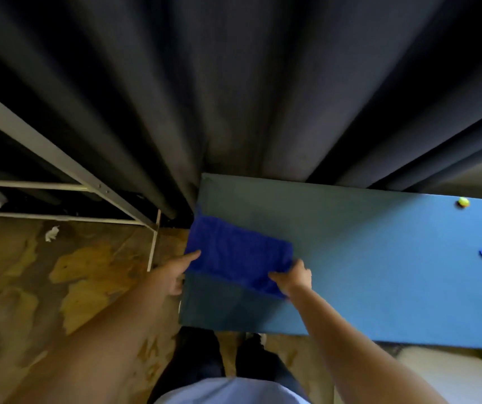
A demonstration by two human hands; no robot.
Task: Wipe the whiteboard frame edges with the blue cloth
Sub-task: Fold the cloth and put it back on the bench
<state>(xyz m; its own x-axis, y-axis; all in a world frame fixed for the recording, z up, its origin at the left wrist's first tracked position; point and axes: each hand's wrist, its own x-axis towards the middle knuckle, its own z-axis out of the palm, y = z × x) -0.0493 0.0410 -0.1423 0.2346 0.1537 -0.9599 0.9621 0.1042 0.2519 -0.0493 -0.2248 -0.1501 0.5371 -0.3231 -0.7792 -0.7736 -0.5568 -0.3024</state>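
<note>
The cloth (235,255) lies across the board (379,258)'s left edge, its right corner pinched by the right hand (293,277), the left hand (172,274) pressing it there, fingers extended.

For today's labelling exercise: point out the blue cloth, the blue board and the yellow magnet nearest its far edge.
blue cloth (238,252), head view, middle of the fabric.
blue board (379,272), head view, bare lit surface.
yellow magnet (463,202), head view, centre of its top.
</note>
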